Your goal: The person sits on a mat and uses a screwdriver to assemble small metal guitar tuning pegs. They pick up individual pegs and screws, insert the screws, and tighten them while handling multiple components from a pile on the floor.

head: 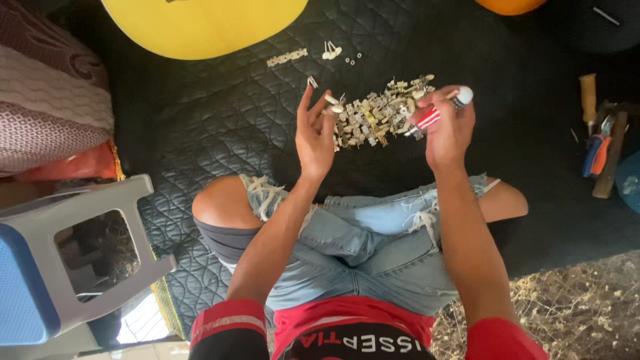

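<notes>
1. Left hand [315, 137] is up over the black quilted mat [220, 113], fingers loosely spread, thumb and fingertip pinching a small white-knobbed metal tuning peg [333, 103] just at the edge of the pile.
2. Right hand [448, 130] is curled shut around a red-and-white-handled screwdriver [441, 112], white cap poking out at the top, the shaft end angled down toward the pile; the tip itself is too small to make out.
3. Between the two hands lies the heap of metal tuning pegs [380, 110], brassy and jumbled on the mat, just beyond the person's crossed knees in torn jeans.
4. Farther up the mat: a short strip of pegs [287, 57], two loose white knobs [331, 51] and some tiny washers [351, 60], well apart from the heap.
5. A yellow guitar body [207, 23] fills the top edge.
6. Off to the right, hand tools [598, 143] with wooden and orange-blue handles lie together.
7. At left, a grey plastic stool [80, 253] stands beside the mat.
</notes>
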